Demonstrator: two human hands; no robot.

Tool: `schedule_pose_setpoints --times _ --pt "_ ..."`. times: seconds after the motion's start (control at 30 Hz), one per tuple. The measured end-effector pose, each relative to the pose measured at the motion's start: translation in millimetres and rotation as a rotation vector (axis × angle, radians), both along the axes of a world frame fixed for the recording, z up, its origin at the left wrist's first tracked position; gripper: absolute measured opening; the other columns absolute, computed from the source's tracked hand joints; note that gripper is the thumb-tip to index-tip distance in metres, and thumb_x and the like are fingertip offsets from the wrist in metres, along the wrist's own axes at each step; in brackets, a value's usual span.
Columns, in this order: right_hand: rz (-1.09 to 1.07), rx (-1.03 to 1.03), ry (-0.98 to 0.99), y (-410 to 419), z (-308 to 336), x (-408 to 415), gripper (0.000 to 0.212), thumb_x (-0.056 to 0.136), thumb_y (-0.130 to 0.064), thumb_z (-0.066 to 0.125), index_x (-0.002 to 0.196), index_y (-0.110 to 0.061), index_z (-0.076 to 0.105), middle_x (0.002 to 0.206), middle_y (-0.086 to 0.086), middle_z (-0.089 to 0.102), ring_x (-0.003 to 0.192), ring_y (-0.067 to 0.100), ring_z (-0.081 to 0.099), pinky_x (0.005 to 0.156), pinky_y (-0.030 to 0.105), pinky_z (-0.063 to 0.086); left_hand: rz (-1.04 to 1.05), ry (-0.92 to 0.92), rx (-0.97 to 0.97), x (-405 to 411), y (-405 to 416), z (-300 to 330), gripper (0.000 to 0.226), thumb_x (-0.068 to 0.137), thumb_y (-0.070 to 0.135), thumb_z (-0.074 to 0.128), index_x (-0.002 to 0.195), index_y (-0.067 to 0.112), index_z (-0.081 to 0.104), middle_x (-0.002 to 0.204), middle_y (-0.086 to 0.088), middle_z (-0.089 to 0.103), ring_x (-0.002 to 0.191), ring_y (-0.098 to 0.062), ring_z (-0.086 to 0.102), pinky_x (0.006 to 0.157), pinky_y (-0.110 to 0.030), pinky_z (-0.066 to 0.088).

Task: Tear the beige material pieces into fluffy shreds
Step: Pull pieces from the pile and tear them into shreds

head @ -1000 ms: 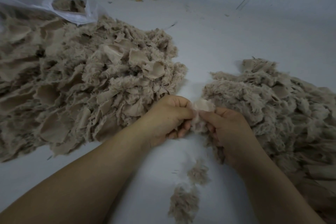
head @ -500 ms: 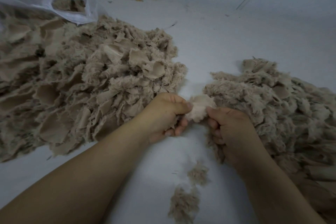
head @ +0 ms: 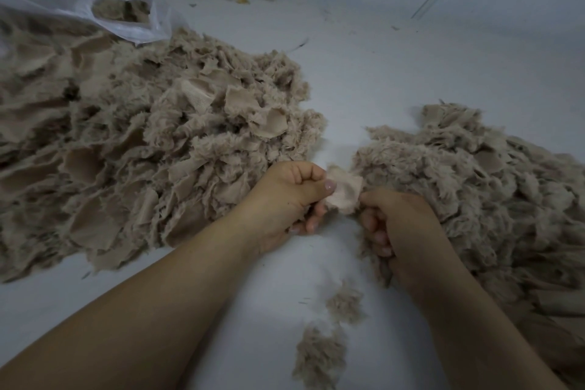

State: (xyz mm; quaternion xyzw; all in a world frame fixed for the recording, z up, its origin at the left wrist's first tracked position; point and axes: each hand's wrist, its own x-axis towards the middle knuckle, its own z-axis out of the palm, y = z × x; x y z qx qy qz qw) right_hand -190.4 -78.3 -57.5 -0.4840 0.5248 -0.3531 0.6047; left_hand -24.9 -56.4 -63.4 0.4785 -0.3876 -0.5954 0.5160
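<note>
A small beige piece of fuzzy material (head: 345, 190) is stretched flat between my two hands at the centre of the view. My left hand (head: 288, 199) pinches its left edge with thumb and curled fingers. My right hand (head: 395, 225) pinches its lower right corner, fingers curled under. A big heap of beige pieces (head: 136, 149) lies on the left. A second beige heap (head: 481, 196) lies on the right, right behind my right hand.
Everything lies on a white surface (head: 380, 79). Two small fluffy tufts (head: 323, 355) sit near the front between my forearms. A white plastic bag (head: 104, 9) holding more beige material lies at the back left. A wall rises behind.
The piece between my hands has been pulled wider and flatter. My hands have drawn slightly apart, the right one moving down and right.
</note>
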Motion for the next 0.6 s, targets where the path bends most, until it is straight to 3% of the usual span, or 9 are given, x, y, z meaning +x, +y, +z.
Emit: schedule_pose_setpoints --times 0.07,0.23,0.33,0.4,0.47,0.53,0.6 --pt "-0.003 0.002 0.005 0.7 1.6 0.5 0.052 0.09 -0.038 0.066 0.044 -0.02 0.051 0.047 0.003 0.038 0.032 0.012 0.025 0.035 0.014 0.022 -0.012 -0.011 -0.007 -0.4 0.2 -0.2 0.015 0.095 0.003 0.057 0.081 0.007 0.058 0.049 -0.006 0.052 0.032 -0.014 0.042 0.032 -0.011 0.023" --pt "0.053 -0.03 0.052 3.3 0.3 -0.6 0.054 0.092 -0.016 0.068 0.042 -0.018 0.047 0.039 0.0 0.033 0.026 0.012 0.024 0.033 0.011 0.024 0.054 0.011 -0.028 -1.6 0.3 -1.1 0.014 0.095 0.003 0.057 0.082 0.009 0.057 0.048 -0.006 0.053 0.032 -0.014 0.042 0.032 -0.01 0.023" --pt "0.028 -0.033 0.034 3.1 0.0 -1.3 0.055 0.091 -0.013 0.068 0.041 -0.018 0.047 0.037 -0.001 0.031 0.026 0.012 0.023 0.033 0.011 0.023 0.165 0.119 -0.043 -2.2 -2.0 -0.7 0.011 0.099 0.005 0.05 0.088 0.005 0.054 0.051 -0.007 0.052 0.033 -0.016 0.041 0.033 -0.012 0.022" --pt "0.024 -0.038 0.028 3.1 -0.3 -1.6 0.052 0.09 -0.015 0.069 0.043 -0.017 0.047 0.038 -0.001 0.03 0.026 0.014 0.021 0.034 0.012 0.024 0.14 0.142 -0.024 -0.1 -2.3 2.8 0.018 0.098 0.018 0.054 0.094 0.001 0.053 0.05 -0.01 0.049 0.031 -0.018 0.038 0.034 -0.012 0.021" --pt "0.036 -0.03 0.018 3.6 -0.6 -1.7 0.05 0.089 -0.018 0.071 0.044 -0.017 0.048 0.038 0.0 0.03 0.025 0.014 0.021 0.034 0.014 0.025 -0.021 -0.083 0.014 1.2 0.6 6.7 0.034 0.092 0.029 0.062 0.087 -0.004 0.056 0.043 -0.009 0.046 0.026 -0.015 0.033 0.034 -0.01 0.021" --pt "0.033 -0.013 -0.001 3.2 -0.2 -1.0 0.045 0.089 -0.017 0.07 0.047 -0.016 0.053 0.041 0.001 0.032 0.027 0.013 0.02 0.035 0.012 0.024 -0.107 -0.237 0.018 -1.7 2.8 8.3 0.035 0.095 0.021 0.061 0.068 0.001 0.053 0.038 -0.006 0.044 0.024 -0.013 0.031 0.032 -0.01 0.019" --pt "-0.01 0.012 -0.044 1.2 1.0 0.3 0.038 0.091 -0.017 0.065 0.053 -0.015 0.061 0.046 0.0 0.036 0.031 0.011 0.021 0.036 0.011 0.02 0.116 -0.094 -0.036 -2.5 1.1 7.2 0.032 0.098 0.012 0.055 0.067 0.009 0.048 0.042 -0.006 0.047 0.026 -0.012 0.033 0.031 -0.012 0.019"
